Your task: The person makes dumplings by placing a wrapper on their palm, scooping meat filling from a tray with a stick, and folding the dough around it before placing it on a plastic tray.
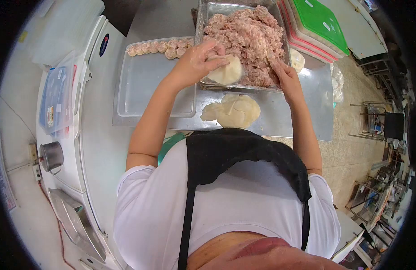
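My left hand point(202, 63) pinches the edge of a round, pale dough wrapper point(227, 71) over the near left corner of a metal tray point(200, 27). Pink ground meat point(248, 38) is heaped in this tray. At the right side of the heap, my right hand point(285, 77) has its fingers closed against the meat; what they hold, if anything, is too small to tell. Several flat wrappers point(237, 111) lie overlapping on the metal table point(307, 117), close to my body. Small filled dumplings point(159, 47) form a row along the far edge of a clear plastic tray point(156, 90) on the left.
Stacked containers with a green lid point(319, 24) stand at the back right. Another pale wrapper or dough piece point(297, 60) lies beside the meat tray. A white freezer point(100, 112) borders the table on the left, with a metal pot point(52, 156) farther left. Racks point(374, 119) stand at the right.
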`<state>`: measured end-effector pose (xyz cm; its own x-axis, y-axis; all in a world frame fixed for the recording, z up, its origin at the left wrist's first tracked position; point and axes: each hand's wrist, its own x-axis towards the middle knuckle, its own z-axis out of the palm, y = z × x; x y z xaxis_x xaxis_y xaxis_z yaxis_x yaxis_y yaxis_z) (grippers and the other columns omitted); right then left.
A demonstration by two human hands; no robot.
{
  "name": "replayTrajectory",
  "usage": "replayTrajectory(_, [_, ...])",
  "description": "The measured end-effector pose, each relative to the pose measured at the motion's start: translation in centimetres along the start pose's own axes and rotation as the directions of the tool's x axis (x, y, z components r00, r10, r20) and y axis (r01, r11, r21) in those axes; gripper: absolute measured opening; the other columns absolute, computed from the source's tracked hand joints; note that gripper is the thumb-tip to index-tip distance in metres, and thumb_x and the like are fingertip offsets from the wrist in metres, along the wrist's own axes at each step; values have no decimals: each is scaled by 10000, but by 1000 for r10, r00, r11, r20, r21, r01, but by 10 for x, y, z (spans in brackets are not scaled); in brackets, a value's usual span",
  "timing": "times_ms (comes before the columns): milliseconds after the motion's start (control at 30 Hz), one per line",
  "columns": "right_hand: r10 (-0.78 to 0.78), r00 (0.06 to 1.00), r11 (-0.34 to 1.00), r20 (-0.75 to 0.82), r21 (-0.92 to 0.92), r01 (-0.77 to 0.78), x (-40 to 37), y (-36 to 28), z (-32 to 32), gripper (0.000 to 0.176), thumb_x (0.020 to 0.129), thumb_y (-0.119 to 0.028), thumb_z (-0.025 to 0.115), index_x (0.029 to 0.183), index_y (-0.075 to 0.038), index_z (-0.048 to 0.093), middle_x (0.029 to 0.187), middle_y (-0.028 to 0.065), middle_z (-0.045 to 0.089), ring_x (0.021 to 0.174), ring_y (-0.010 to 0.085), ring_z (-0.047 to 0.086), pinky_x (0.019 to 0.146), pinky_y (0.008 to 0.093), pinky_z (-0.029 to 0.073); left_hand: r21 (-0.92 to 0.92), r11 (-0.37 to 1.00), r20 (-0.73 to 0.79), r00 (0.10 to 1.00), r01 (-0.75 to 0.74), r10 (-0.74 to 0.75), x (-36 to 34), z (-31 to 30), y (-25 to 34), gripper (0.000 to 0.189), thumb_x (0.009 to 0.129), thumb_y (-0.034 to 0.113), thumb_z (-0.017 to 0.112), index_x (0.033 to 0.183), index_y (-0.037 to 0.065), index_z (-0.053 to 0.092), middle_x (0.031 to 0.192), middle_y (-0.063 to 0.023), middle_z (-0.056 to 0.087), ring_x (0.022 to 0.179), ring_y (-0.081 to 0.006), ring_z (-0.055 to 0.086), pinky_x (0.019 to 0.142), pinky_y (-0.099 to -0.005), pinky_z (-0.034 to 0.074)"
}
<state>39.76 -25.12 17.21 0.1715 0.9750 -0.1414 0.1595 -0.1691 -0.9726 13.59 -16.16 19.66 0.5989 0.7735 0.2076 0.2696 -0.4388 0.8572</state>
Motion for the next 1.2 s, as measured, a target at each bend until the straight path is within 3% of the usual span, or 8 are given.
replayTrajectory(167, [10, 996, 995, 84, 96, -18, 0, -9, -16, 335, 961, -330, 539, 999, -44, 709, 614, -73, 424, 544, 26, 339, 483, 206, 242, 189, 965, -37, 983, 181, -177, 26, 27, -17, 171, 851, 118, 631, 993, 59, 554, 914, -44, 607, 834, -170, 582, 720, -304, 472])
replayTrajectory(267, [-53, 996, 985, 66, 168, 41, 7, -4, -12, 318, 958, -316, 546, 1016, -46, 704, 638, -73, 448, 552, 18, 340, 488, 187, 254, -501, 852, -208, 934, 151, -289, 40, 65, -32, 217, 869, 61, 598, 1080, 73, 549, 1060, -102, 598, 898, -210, 589, 788, -320, 492])
replayTrajectory(367, [-112, 984, 978, 136, 188, 85, 20, 4, -5, 294, 955, -294, 545, 1045, -59, 696, 642, -16, 531, 567, 61, 459, 520, 225, 352, -955, 294, -160, 896, -35, -414, 53, 86, -5, 277, 935, 161, 522, 1192, 58, 516, 1178, -158, 568, 1027, -279, 584, 907, -402, 480])
replayTrajectory(433, [-452, 891, 831, 42, -343, 438, 30, 35, -3, 285, 939, -288, 561, 1083, -78, 688, 682, 84, 606, 632, 184, 587, 574, 316, 439, -948, -265, -56, 911, -178, -409, 58, 89, 2, 462, 937, 390, 478, 1219, 25, 514, 1188, -162, 577, 1133, -292, 546, 994, -457, 431])
replayTrajectory(567, [-313, 881, 358, 355, -815, 455, 14, -16, -52, 274, 921, -263, 554, 1077, -54, 638, 855, 176, 628, 773, 349, 628, 663, 427, 497, -958, -157, -132, 850, -242, -509, 56, 102, -15, 687, 929, 606, 296, 1308, 52, 442, 1410, -183, 402, 1311, -371, 365, 1108, -528, 262])
replayTrajectory(1033, [-474, 704, 313, 529, -646, 696, 47, -9, -94, 277, 917, -267, 548, 1080, -58, 629, 837, 180, 621, 787, 370, 613, 691, 444, 489, -958, 55, -243, 701, -280, -670, 83, 123, 17, 648, 850, 595, 538, 1101, -1, 490, 909, -96, 528, 784, -243, 509, 856, -421, 454])
replayTrajectory(1133, [-489, 688, 420, 537, -546, 725, 55, -19, -119, 298, 945, -258, 530, 1121, -34, 616, 840, 167, 632, 781, 286, 630, 714, 384, 486, -929, -190, -156, 802, -317, -576, 78, 114, 13, 565, 846, 448, 624, 1150, -5, 479, 957, -91, 546, 892, -288, 551, 899, -432, 450])
replayTrajectory(1200, [-389, 860, 774, 329, -390, 499, 58, -21, -127, 320, 961, -306, 484, 1096, -61, 640, 874, 200, 653, 847, 332, 639, 736, 389, 485, -878, 466, -311, 871, -109, -381, 77, 113, 41, 548, 802, 221, 710, 1243, 17, 455, 1040, -111, 567, 1022, -299, 570, 918, -409, 465])
